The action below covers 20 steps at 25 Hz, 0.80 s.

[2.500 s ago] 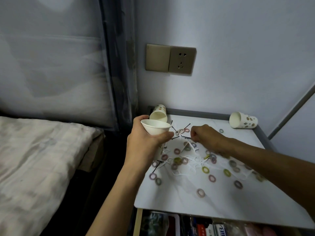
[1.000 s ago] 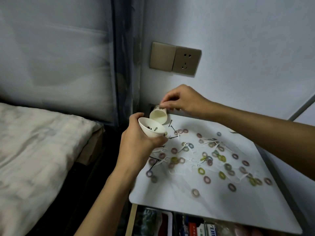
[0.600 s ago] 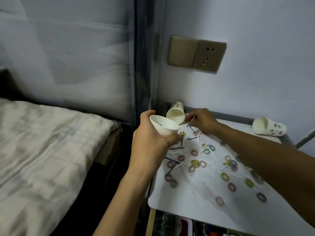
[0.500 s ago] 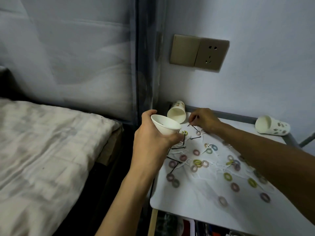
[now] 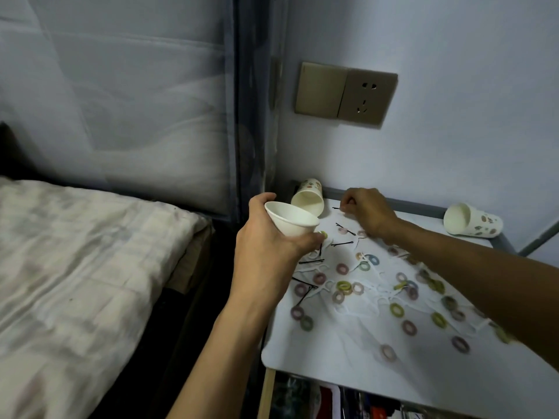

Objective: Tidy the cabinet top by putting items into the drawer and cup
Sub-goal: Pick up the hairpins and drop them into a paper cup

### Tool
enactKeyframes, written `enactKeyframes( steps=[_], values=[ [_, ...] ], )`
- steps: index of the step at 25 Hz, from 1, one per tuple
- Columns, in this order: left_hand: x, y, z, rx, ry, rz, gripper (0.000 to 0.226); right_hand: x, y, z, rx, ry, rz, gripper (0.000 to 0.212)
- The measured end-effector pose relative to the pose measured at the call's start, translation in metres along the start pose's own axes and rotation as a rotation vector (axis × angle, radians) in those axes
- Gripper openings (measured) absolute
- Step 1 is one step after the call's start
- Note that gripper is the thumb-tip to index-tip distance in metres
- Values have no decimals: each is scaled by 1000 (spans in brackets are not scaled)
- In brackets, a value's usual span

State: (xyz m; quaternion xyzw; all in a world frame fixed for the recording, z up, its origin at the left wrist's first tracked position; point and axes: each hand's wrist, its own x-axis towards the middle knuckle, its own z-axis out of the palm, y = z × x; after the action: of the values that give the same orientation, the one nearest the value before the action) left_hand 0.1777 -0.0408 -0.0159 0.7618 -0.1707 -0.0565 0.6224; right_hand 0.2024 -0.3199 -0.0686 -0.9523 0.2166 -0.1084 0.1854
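Observation:
My left hand (image 5: 266, 249) grips a white paper cup (image 5: 292, 219), tilted, above the left edge of the white cabinet top (image 5: 338, 352). My right hand (image 5: 366, 210) is at the back of the top, and its fingertips pinch a thin black hairpin (image 5: 336, 208) just right of a fallen patterned cup (image 5: 308, 198). More black hairpins (image 5: 341, 244) lie near the left edge. Several small coloured hair rings (image 5: 343, 269) and white floss picks (image 5: 363, 313) are strewn over the top. The drawer (image 5: 305, 394) below stands open.
A second patterned cup (image 5: 472, 221) lies on its side at the back right. A grey rail (image 5: 417, 207) edges the back of the top. A bed (image 5: 84, 267) with a pale cover sits close on the left. A wall socket (image 5: 344, 95) hangs above.
My right hand has lifted slightly toward the back, now pinching a hairpin clear of the top beside the fallen cup. My left hand keeps the cup in about the same place.

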Motion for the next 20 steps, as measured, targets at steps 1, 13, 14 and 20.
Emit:
enactKeyframes(
  steps=[1,13,14,20],
  values=[
    [0,1,0,2,-3,-2,88,-4,0,-3,-8,-10,-13,7],
    [-1,2,5,-29,-18,6,86,-33,6,18,-198,-150,100,23],
    [-1,3,6,-39,-18,7,85,-35,6,19,-238,-180,94,26],
    [-5,3,9,-80,6,-39,87,-34,15,-13,-101,-176,114,26]
  ],
)
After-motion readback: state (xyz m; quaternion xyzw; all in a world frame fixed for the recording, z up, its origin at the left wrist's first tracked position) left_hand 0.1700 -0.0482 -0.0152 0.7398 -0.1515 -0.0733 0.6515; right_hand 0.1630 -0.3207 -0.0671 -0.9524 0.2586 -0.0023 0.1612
